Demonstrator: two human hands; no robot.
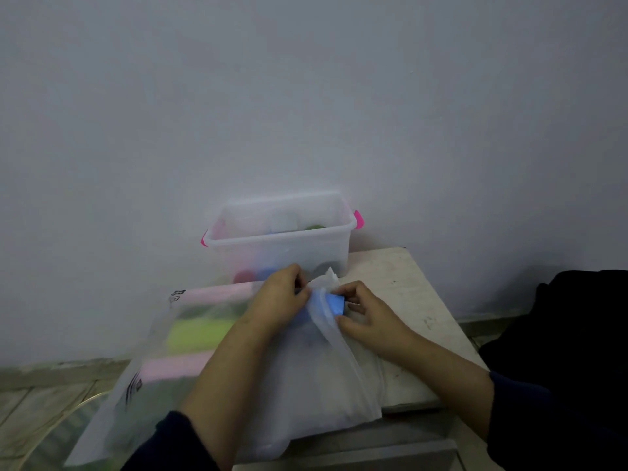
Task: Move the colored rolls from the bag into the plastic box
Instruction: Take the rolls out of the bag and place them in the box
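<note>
Head view: bag on desk, mouth toward plastic box. Left hand pinches the bag's edge; right hand pinches blue roll at the mouth. Step, by judgement: extraction; next, lift clear into box. Pink and green rolls inside bag blurred; box contents indistinct.
</note>
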